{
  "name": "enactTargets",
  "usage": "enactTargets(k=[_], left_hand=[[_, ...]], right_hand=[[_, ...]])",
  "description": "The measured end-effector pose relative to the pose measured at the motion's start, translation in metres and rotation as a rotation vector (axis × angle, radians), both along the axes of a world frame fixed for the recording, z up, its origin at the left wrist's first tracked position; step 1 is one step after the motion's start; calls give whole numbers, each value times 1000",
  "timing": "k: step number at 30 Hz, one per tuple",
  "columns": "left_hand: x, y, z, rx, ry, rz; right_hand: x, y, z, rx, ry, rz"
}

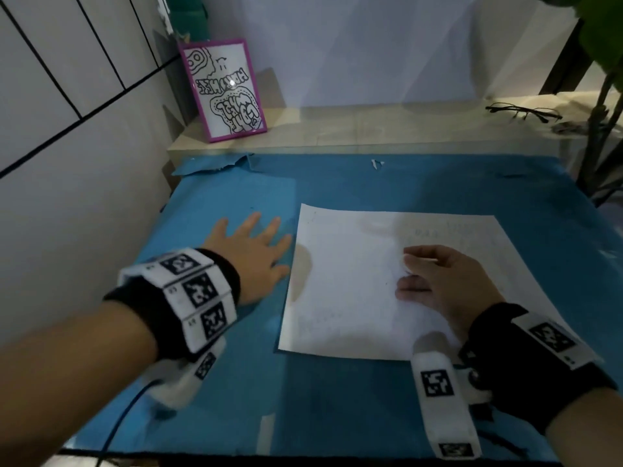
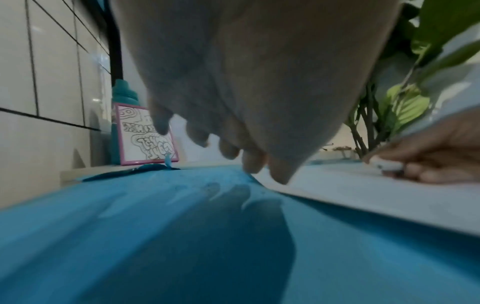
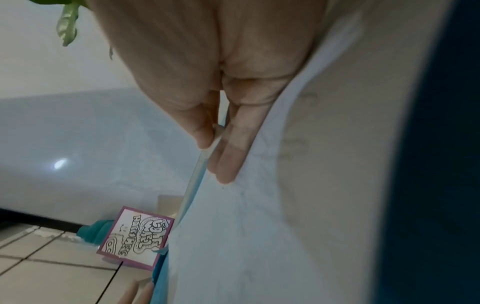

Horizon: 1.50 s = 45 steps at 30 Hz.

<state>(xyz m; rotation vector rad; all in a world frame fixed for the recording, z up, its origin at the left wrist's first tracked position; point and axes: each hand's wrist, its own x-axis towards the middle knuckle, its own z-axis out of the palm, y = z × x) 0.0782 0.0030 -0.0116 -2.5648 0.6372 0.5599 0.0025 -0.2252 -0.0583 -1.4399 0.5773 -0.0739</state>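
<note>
Blue mat (image 1: pixel 337 399): left hand (image 1: pixel 249 254) fingers straight, beside paper (image 1: pixel 344 298) edge; right hand (image 1: pixel 445 281) fingers pinch white object (image 2: pixel 387 164).

Tabletop (image 1: pixel 371 136): pale, most of it under a blue cover (image 1: pixel 219 382) that was torn along its far left edge. On the cover lay one white paper (image 1: pixel 354 298), flat, right of centre. On the bare far strip stood a pink-framed drawing (image 1: pixel 224 89), propped at far left; spectacles (image 1: pixel 526 112) lay at far right.
</note>
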Motion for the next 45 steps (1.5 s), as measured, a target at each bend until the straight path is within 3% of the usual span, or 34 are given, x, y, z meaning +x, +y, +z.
enactTargets(k=[2, 5, 10, 13, 15, 18, 22, 26, 30, 33, 37, 42, 45], left_hand=[[1, 7, 6, -119, 177, -77], [-7, 8, 2, -203, 387, -110], [11, -2, -10, -161, 325, -116], [17, -7, -10, -143, 313, -117], [19, -7, -11, -140, 318, -114], [21, -7, -12, -140, 327, -109], [21, -7, -13, -145, 341, -102], [21, -8, -12, -127, 337, -106], [23, -11, -11, -102, 336, -117], [23, -11, -10, -77, 322, -124], [21, -17, -4, -53, 291, -150], [14, -33, 4, -203, 154, -222], [11, -34, 4, -176, 144, -220]], right_hand=[[5, 1, 4, 32, -16, -20], [9, 14, 12, -115, -49, 20], [9, 68, 16, -338, -85, 303], [19, 76, 8, -605, -28, 342], [22, 76, 7, -678, 0, 347], [21, 71, 13, -644, 39, 459], [27, 60, 14, -578, 50, 310], [26, 67, 17, -644, 73, 495], [31, 61, 18, -637, 56, 399], [27, 66, 17, -645, 60, 528], [29, 57, 12, -639, 35, 393], [25, 57, 16, -614, 30, 481], [27, 59, 15, -651, 3, 406]])
